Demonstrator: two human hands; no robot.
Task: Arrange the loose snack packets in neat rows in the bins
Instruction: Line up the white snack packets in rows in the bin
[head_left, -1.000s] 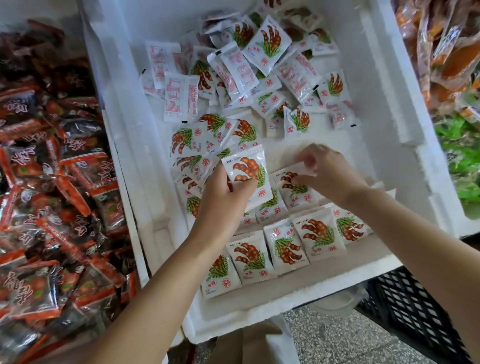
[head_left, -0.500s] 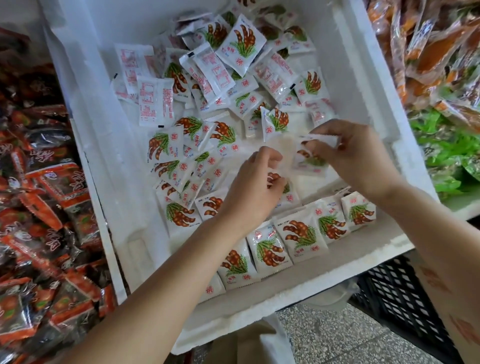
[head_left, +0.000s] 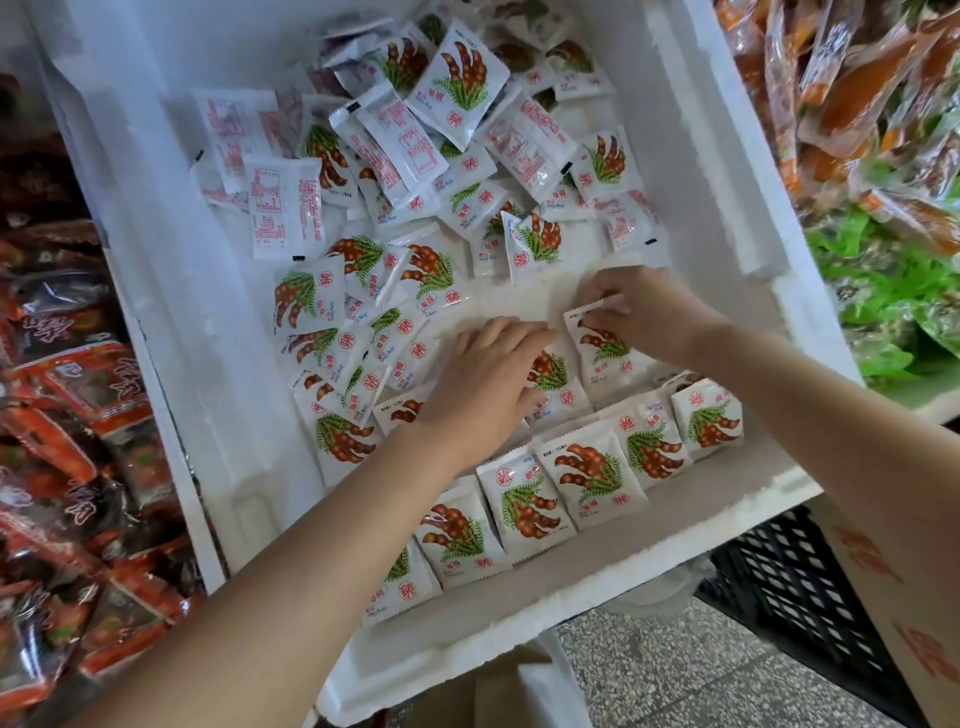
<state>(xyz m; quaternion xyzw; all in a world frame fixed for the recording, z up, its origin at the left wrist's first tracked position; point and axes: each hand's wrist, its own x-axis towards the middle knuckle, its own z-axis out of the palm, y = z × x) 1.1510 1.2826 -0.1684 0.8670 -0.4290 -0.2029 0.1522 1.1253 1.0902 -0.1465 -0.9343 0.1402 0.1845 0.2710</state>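
Right grip (head_left: 655, 312) pinches a packet (head_left: 605, 349) by its top crimped seal, at the right end of the 2nd row in the bin (head_left: 197, 364). Left grip (head_left: 488, 379) lies flat, fingers straight, pressing the neighbour (head_left: 558, 387) down. Front row (head_left: 571, 483) looks full; loose pile (head_left: 415, 171) sits at the back. These look light, air-puffed, w/ glossy film, so prob. slippery & apt to slide or tip. Best hold: flat seal edge, thumb + finger, no squeezing the middle.

Bright even light, soft shadows, wide-angle bending at edges, slight softness throughout.
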